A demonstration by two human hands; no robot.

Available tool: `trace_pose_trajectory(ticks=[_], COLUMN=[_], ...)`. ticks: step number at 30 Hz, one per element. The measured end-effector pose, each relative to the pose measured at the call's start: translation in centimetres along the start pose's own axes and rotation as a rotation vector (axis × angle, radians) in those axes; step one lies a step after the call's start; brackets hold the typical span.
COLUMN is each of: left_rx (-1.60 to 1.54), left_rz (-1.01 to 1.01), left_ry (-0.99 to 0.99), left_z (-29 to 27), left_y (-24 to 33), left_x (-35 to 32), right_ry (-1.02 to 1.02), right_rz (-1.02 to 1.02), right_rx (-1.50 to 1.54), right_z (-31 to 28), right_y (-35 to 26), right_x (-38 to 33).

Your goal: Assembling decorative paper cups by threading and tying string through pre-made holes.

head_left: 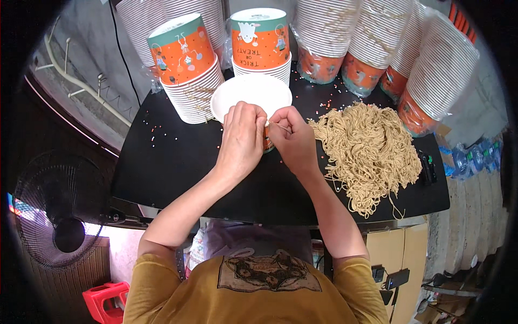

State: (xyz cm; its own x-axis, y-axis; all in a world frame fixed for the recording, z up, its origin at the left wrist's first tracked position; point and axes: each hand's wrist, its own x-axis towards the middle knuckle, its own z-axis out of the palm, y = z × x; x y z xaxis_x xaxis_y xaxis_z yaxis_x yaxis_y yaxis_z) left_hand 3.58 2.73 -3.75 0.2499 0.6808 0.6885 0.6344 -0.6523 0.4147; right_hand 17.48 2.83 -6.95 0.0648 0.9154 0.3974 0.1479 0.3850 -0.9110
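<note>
A paper bucket [251, 92] with a white inside and an orange printed outer wall stands on the black table, its open mouth tilted up toward me. My left hand [240, 137] is closed over its near rim, fingers pressed together on the edge. Close beside it, my right hand [295, 141] pinches a thin tan cord [283, 128] against the bucket's near side. The fingertips almost meet, and they hide where the cord meets the wall. A large tangled heap of tan cord pieces [367, 151] lies to the right of my right hand.
Upturned stacks of orange buckets [186, 59] [260, 43] stand behind the bucket. More stacks in clear plastic [440, 70] line the back right. Small coloured beads [156, 132] are scattered over the black table [178, 173]. A fan [67, 232] is at the left.
</note>
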Motion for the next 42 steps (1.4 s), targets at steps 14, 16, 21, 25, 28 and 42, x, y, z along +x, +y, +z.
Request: trace_pose_trajectory(ticks=[14,16,21,25,28,42], left_rx=[-0.037,-0.03,-0.067,-0.07,-0.058,0.046], left_rz=[-0.065,-0.063,-0.053,-0.058,-0.045,-0.04], left_ry=[-0.024,-0.015,0.023,0.013,0.012,0.023], left_z=[0.0,0.1,0.4,0.5,0.3,0.5], left_y=[-0.1,-0.3,-0.3,-0.4,-0.5,-0.2], left_x=[0.2,0.2,0.3,0.5,0.4,0.4], right_ry=[0.015,0.017,0.051,-0.001,-0.002,-0.017], right_rz=[-0.105,-0.103,-0.18,-0.102,-0.095,-0.078], right_rx=[-0.218,-0.241,-0.293,-0.3,-0.278,-0.146], right_z=[-0.2,-0.2,0.0,-0.5,-0.5,-0.9], right_y=[-1.0,-1.1,-0.8,-1.5,-1.5,-1.5], right_x=[-0.1,-0.2,-0.3,-0.5,-0.8,-1.0])
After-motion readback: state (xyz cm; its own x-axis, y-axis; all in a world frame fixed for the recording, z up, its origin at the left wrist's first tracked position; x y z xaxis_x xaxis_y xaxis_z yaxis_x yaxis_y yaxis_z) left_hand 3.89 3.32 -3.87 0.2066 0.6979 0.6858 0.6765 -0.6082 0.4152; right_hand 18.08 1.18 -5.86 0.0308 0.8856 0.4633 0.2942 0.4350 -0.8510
